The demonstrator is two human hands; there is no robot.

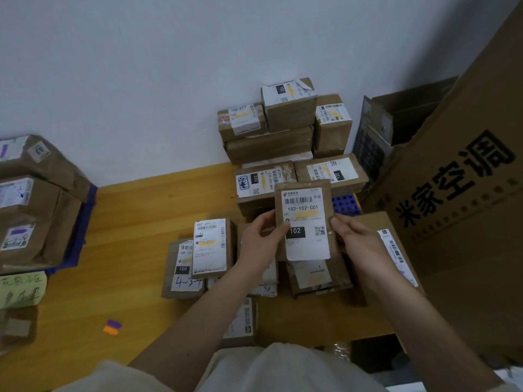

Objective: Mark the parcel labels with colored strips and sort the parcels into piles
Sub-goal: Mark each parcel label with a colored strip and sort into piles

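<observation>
Held parcel (307, 222) sits between left hand (261, 239) and right hand (358, 239), above loose parcels (210, 247) on the table (135, 227). Stacked parcels (285, 123) behind, against the wall (141, 66). Another pile (36, 202) far left. Big carton (467, 179) right. Two strips (112, 327) front left on the table.

We are looking through a single head-worn camera, facing forward and steeply down over the wooden table (135, 222). It is sitting close above the table, near enough that both forearms are reaching in from the bottom edge. Beyond the table's far edge the view is taking in the white wall (141, 66). The wide lens is probably bending the edges. No second view is sharing this scene.
</observation>
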